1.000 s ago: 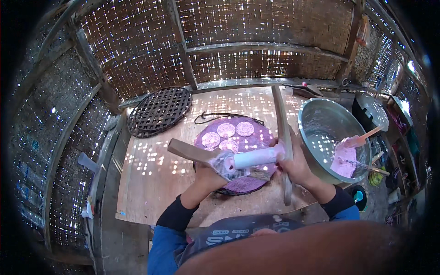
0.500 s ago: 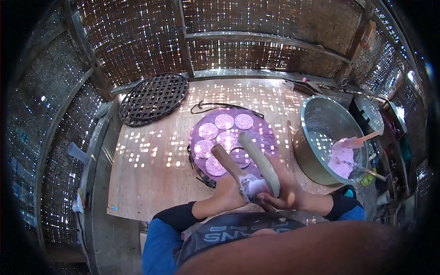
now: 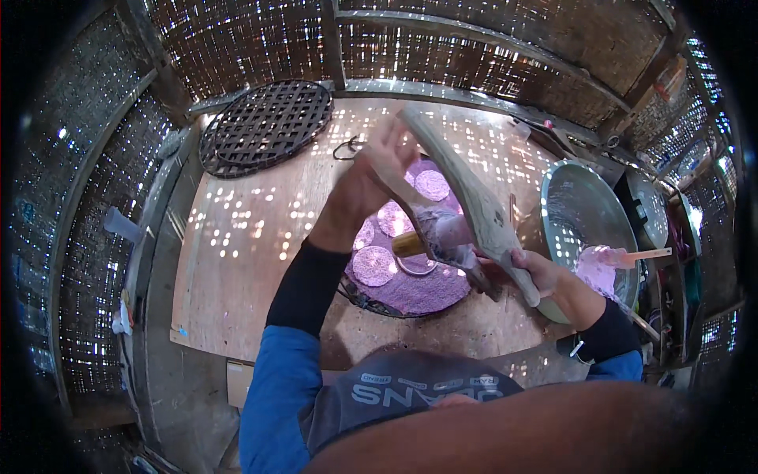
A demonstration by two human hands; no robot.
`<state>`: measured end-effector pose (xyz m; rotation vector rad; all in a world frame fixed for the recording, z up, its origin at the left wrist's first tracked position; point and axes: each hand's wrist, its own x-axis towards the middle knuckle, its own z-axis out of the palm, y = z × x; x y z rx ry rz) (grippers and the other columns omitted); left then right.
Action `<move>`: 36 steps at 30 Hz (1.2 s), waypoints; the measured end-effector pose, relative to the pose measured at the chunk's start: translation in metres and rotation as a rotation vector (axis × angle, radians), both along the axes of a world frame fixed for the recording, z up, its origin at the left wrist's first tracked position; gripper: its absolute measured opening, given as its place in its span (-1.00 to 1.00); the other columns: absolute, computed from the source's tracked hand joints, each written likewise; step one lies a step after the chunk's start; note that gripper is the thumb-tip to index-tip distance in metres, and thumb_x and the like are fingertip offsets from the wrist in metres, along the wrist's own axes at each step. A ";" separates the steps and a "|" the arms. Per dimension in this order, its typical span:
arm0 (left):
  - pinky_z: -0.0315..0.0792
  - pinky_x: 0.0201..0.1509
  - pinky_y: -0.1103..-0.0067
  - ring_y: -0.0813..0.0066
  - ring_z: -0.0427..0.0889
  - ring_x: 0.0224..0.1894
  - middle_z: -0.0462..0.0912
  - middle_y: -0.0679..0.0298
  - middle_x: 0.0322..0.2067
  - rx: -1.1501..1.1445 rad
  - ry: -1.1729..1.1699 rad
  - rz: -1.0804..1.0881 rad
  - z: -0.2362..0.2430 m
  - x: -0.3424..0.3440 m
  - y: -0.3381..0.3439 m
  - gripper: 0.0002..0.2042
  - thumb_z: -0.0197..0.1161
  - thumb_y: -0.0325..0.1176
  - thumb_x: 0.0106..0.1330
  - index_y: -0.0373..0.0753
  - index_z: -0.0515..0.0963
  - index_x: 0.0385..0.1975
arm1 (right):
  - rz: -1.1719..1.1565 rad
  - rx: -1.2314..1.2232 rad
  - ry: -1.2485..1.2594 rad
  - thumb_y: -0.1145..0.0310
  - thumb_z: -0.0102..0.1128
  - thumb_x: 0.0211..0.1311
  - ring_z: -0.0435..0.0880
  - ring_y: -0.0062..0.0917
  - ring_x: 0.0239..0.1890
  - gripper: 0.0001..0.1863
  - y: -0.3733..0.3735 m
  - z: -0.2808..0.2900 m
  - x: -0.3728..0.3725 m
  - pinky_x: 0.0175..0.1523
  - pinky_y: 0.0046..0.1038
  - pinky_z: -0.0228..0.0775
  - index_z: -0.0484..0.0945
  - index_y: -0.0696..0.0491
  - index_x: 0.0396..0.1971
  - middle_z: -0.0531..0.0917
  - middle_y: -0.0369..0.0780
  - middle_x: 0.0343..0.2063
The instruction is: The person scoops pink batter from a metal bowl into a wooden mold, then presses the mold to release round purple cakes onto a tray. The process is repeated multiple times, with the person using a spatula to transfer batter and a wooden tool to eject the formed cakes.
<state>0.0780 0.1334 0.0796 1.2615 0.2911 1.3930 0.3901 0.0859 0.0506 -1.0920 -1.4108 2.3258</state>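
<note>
A wooden two-armed hand press is held tilted above a round purple mat. Whitish-pink dough smears its middle, and a yellowish wooden peg sticks out there. My left hand is round the far end of the darker arm, its fingertips blurred. My right hand grips the near end of the paler arm. Pink discs of fine strands lie on the mat, partly hidden by the press and my left arm. A thin ring rests on the mat below the peg.
A large metal basin stands at the right with pink dough and an orange-handled tool in it. Dark woven trays lie at the table's far left. Woven walls enclose the far side.
The press has been lifted, turned and carried farther out and to the right. My left hand has moved to the far end of the darker arm. The whole view has shifted slightly.
</note>
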 end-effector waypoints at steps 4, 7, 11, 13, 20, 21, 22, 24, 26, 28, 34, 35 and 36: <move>0.04 0.29 0.32 0.20 0.18 0.22 0.26 0.22 0.09 -0.042 -0.694 -0.517 -0.013 -0.004 0.029 -0.04 -0.12 0.38 0.08 -0.30 -0.14 0.28 | -0.073 -0.159 -0.023 -0.15 -0.20 0.24 0.47 -0.62 -0.31 -0.36 0.021 0.000 -0.010 -0.29 -0.63 0.37 0.32 0.11 0.05 0.49 -0.23 -0.23; 0.04 0.28 0.30 0.20 0.19 0.21 0.29 0.24 0.04 -0.010 -0.705 -0.624 -0.029 0.002 0.042 -0.03 -0.09 0.37 0.07 -0.30 -0.16 0.28 | 0.006 -0.210 0.009 -0.23 -0.28 0.20 0.46 -0.49 -0.21 -0.27 0.039 0.003 -0.011 -0.16 -0.52 0.34 0.27 0.13 0.08 0.46 -0.14 -0.14; 0.11 0.25 0.31 0.20 0.26 0.15 0.34 0.21 -0.05 -0.036 -0.693 -0.621 -0.051 0.007 0.050 -0.21 -0.01 0.17 0.15 -0.28 0.00 0.24 | 0.098 -0.215 -0.107 -0.32 -0.37 0.14 0.42 -0.27 0.04 -0.13 0.049 0.002 -0.012 0.11 -0.31 0.26 0.18 0.19 0.15 0.38 0.02 0.03; 0.14 0.23 0.32 0.20 0.29 0.11 0.34 0.20 -0.08 -0.042 -0.713 -0.631 -0.063 0.004 0.057 -0.34 0.01 0.03 0.19 -0.29 0.11 0.19 | 0.076 -0.202 -0.181 -0.32 -0.38 0.15 0.44 -0.29 0.02 -0.14 0.053 -0.004 -0.014 0.09 -0.32 0.29 0.18 0.19 0.14 0.40 0.00 0.01; 0.35 0.03 0.37 0.28 0.43 -0.11 0.45 0.29 -0.35 -0.284 -0.796 -0.591 -0.098 -0.003 0.053 -0.61 -0.01 -0.22 0.19 -0.28 0.27 -0.03 | 0.043 -0.174 -0.206 -0.25 -0.22 0.19 0.48 -0.66 -0.37 -0.33 0.052 -0.028 -0.027 -0.36 -0.62 0.31 0.38 0.07 -0.04 0.53 -0.28 -0.33; 0.36 0.01 0.38 0.29 0.43 -0.12 0.45 0.29 -0.37 -0.288 -0.807 -0.595 -0.100 -0.005 0.053 -0.63 0.00 -0.22 0.19 -0.28 0.28 -0.05 | 0.009 -0.132 -0.244 -0.25 -0.21 0.19 0.48 -0.66 -0.35 -0.34 0.050 -0.027 -0.032 -0.35 -0.62 0.31 0.39 0.07 -0.04 0.54 -0.29 -0.32; 0.36 0.00 0.39 0.30 0.44 -0.14 0.46 0.30 -0.39 -0.285 -0.819 -0.636 -0.099 -0.006 0.053 -0.67 -0.01 -0.22 0.18 -0.27 0.29 -0.11 | 0.036 -0.132 -0.239 -0.23 -0.20 0.19 0.49 -0.66 -0.33 -0.35 0.050 -0.027 -0.035 -0.32 -0.61 0.32 0.38 0.07 -0.03 0.54 -0.28 -0.31; 0.37 -0.02 0.39 0.30 0.43 -0.15 0.45 0.31 -0.39 -0.272 -0.807 -0.627 -0.103 -0.009 0.054 -0.67 -0.03 -0.22 0.19 -0.27 0.29 -0.12 | 0.087 -0.129 -0.231 -0.20 -0.19 0.21 0.50 -0.65 -0.28 -0.36 0.053 -0.025 -0.037 -0.28 -0.60 0.33 0.36 0.07 -0.01 0.54 -0.28 -0.28; 0.37 -0.03 0.40 0.31 0.43 -0.16 0.45 0.31 -0.39 -0.290 -0.788 -0.593 -0.104 -0.010 0.054 -0.70 -0.05 -0.22 0.20 -0.26 0.30 -0.15 | 0.077 -0.116 -0.221 -0.18 -0.19 0.22 0.51 -0.62 -0.26 -0.37 0.049 -0.029 -0.036 -0.25 -0.57 0.35 0.34 0.08 0.01 0.54 -0.26 -0.26; 0.38 -0.04 0.40 0.32 0.44 -0.17 0.45 0.32 -0.41 -0.333 -0.760 -0.527 -0.103 -0.010 0.050 -0.73 -0.08 -0.22 0.21 -0.25 0.32 -0.21 | 0.070 -0.125 -0.210 -0.17 -0.20 0.22 0.52 -0.60 -0.25 -0.37 0.047 -0.027 -0.037 -0.24 -0.55 0.37 0.33 0.08 0.02 0.54 -0.25 -0.25; 0.41 -0.08 0.45 0.35 0.46 -0.21 0.45 0.32 -0.42 -0.489 -0.880 -0.553 -0.114 0.003 0.039 -0.79 -0.10 -0.20 0.23 -0.20 0.35 -0.36 | 0.093 -0.231 -0.227 -0.18 -0.21 0.22 0.54 -0.58 -0.31 -0.38 0.041 -0.003 -0.036 -0.29 -0.50 0.40 0.31 0.06 0.03 0.54 -0.23 -0.27; 0.42 -0.09 0.46 0.36 0.47 -0.22 0.45 0.33 -0.42 -0.478 -0.854 -0.597 -0.116 0.004 0.040 -0.79 -0.09 -0.19 0.24 -0.20 0.35 -0.37 | 0.104 -0.238 -0.235 -0.19 -0.21 0.22 0.54 -0.58 -0.31 -0.37 0.041 -0.001 -0.033 -0.30 -0.51 0.40 0.30 0.05 0.03 0.54 -0.24 -0.27; 0.43 -0.11 0.47 0.37 0.48 -0.23 0.45 0.33 -0.42 -0.466 -0.828 -0.642 -0.117 0.006 0.040 -0.78 -0.09 -0.18 0.24 -0.20 0.35 -0.37 | 0.112 -0.245 -0.243 -0.19 -0.21 0.22 0.54 -0.59 -0.31 -0.37 0.041 0.001 -0.030 -0.31 -0.52 0.40 0.29 0.04 0.04 0.54 -0.25 -0.26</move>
